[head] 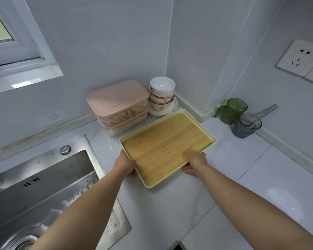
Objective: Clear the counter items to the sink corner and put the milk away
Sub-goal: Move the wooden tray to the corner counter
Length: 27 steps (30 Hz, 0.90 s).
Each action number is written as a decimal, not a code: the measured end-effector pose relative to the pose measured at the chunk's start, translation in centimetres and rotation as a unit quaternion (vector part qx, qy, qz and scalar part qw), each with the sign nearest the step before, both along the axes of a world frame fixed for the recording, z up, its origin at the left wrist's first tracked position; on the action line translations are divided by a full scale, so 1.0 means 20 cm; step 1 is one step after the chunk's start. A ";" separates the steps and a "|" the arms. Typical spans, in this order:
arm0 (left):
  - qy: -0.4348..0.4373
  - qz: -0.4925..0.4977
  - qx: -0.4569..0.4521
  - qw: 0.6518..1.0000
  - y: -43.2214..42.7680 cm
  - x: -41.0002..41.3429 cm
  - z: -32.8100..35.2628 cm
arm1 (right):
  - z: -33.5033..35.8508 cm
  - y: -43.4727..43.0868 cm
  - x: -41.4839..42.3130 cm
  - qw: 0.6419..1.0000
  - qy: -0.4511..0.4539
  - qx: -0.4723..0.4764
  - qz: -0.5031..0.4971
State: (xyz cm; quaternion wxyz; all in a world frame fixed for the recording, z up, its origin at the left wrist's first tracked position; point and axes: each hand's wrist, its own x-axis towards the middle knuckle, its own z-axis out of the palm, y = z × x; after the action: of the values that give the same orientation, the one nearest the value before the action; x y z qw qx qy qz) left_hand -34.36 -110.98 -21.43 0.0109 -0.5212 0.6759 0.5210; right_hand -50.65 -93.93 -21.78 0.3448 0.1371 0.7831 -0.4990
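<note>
A cream tray with a wood-grain floor (212,137) lies on the white counter near the corner. My left hand (125,164) grips its near-left rim, thumb over the edge and fingers under. My right hand (196,163) grips the near-right rim the same way. Behind the tray, two stacked pink-lidded food boxes (117,99) stand against the wall. A stack of white patterned bowls on a plate (162,93) stands in the corner beside them. No milk is in view.
A steel sink (43,186) takes up the lower left, next to the tray. At the right wall stand a green clear mug (232,110) and a grey clear cup with a metal utensil (246,126). A wall socket (299,57) is above. Bare counter stretches to the right and front.
</note>
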 end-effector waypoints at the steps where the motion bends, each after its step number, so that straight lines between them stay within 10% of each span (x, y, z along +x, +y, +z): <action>1: -0.003 0.000 -0.003 1.000 0.00 0.00 0.00 | 0.00 0.00 0.00 1.000 -0.002 -0.001 -0.001; 9: -0.092 -0.208 -0.290 0.930 0.10 0.03 0.13 | 0.05 0.07 0.04 0.997 0.014 0.058 0.045; 27: 0.133 -0.576 -0.463 0.660 1.06 -0.24 0.48 | 0.49 1.11 0.39 0.859 0.418 0.258 0.147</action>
State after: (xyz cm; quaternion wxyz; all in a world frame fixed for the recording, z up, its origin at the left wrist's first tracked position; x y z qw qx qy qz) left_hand -39.14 -89.78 -11.89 -0.0240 0.1096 0.9892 0.0941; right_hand -42.83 -71.79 -11.90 0.0068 -0.1169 0.9655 -0.2326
